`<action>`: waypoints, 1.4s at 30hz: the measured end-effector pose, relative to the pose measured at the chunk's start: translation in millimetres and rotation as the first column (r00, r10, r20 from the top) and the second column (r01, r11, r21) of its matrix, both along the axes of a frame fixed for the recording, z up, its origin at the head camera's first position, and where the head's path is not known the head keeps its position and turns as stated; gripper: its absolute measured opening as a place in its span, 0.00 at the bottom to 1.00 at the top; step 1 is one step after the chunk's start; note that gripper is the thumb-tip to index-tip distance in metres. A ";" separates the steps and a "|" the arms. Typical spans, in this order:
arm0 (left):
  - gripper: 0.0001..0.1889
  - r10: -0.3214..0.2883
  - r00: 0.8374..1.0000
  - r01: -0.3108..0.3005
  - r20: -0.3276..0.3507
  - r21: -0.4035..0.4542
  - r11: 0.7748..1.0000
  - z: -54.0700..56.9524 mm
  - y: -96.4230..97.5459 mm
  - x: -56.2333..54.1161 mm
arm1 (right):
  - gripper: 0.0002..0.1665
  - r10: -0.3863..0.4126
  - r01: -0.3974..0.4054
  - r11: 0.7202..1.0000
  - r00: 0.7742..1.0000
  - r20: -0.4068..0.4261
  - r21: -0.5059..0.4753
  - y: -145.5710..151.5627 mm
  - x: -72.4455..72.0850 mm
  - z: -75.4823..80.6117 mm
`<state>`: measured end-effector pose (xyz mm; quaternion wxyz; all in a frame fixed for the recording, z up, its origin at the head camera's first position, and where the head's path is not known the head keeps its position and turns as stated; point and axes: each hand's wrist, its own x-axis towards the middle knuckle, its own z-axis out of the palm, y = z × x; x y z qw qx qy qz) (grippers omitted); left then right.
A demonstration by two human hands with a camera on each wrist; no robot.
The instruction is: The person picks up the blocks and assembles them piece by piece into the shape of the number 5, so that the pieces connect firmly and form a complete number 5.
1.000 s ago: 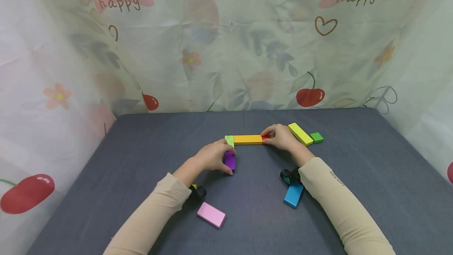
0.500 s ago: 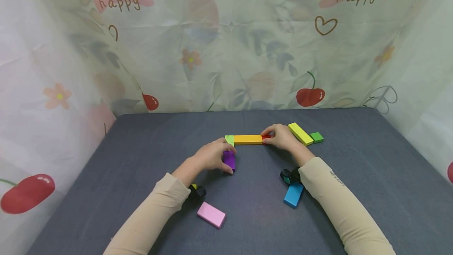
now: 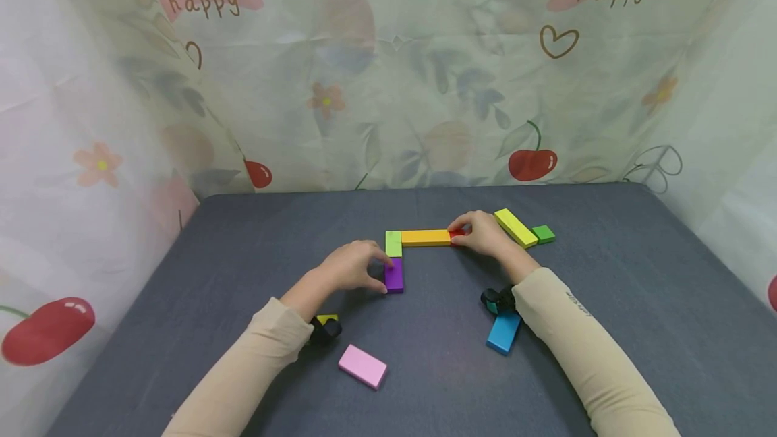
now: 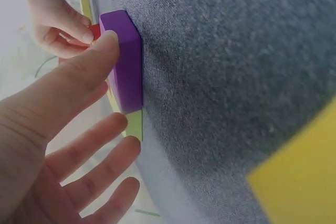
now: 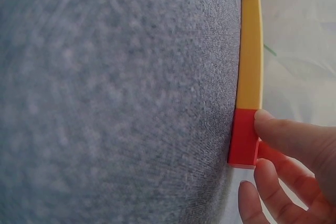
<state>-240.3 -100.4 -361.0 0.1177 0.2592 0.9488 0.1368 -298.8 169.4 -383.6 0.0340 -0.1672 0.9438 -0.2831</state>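
Observation:
My left hand (image 3: pixel 351 266) is beside the left side of a purple block (image 3: pixel 396 279), its fingers loosely spread. In the left wrist view the thumb overlaps the block; whether it touches cannot be told. A light green block (image 3: pixel 393 244) adjoins the purple one at its far end. From there an orange block (image 3: pixel 426 239) runs rightward to a red block (image 5: pixel 244 139). My right hand (image 3: pixel 483 235) pinches this red block between thumb and fingers at the row's right end, partly covering it in the head view.
Right of my right hand lie a long yellow block (image 3: pixel 516 228) and a small green block (image 3: pixel 543 234). A blue block (image 3: pixel 503 335) lies under the right wrist camera. Nearer are a pink block (image 3: pixel 363 367) and another yellow block (image 4: pixel 302 171) by my left wrist.
My left hand has drawn back to the left from the purple block, uncovering it and the light green block. The right hand stays at the red block.

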 end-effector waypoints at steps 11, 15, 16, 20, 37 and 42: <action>0.21 0.023 1.000 -0.022 0.017 -0.051 0.998 -2.3 4.9 -2.6 | 0.15 0.017 -0.017 1.000 1.000 -0.008 -0.010 2.1 1.1 -0.9; 0.21 0.029 0.999 -0.028 0.017 -0.052 0.998 -1.7 5.6 -2.7 | 0.15 0.020 -0.020 1.000 1.000 -0.007 -0.012 2.7 0.5 -1.1; 0.21 0.031 0.999 -0.031 0.017 -0.052 0.998 -1.6 5.7 -2.6 | 0.15 0.021 -0.021 1.000 1.000 -0.008 -0.013 2.6 0.2 -1.4; 0.21 0.038 0.999 -0.037 0.021 -0.050 0.998 -1.3 6.0 -2.6 | 0.15 0.021 -0.021 1.000 1.000 -0.013 -0.014 2.4 0.2 -1.9; 0.28 0.046 0.999 -0.047 -0.028 -0.046 0.998 -2.0 10.0 -12.7 | 0.15 0.010 -0.010 1.000 1.000 0.000 -0.014 2.1 0.8 -1.6; 0.27 0.024 1.000 -0.025 -0.020 -0.037 0.999 -4.9 11.0 -17.1 | 0.15 0.000 0.000 1.000 1.000 0.008 -0.013 1.0 1.2 -1.1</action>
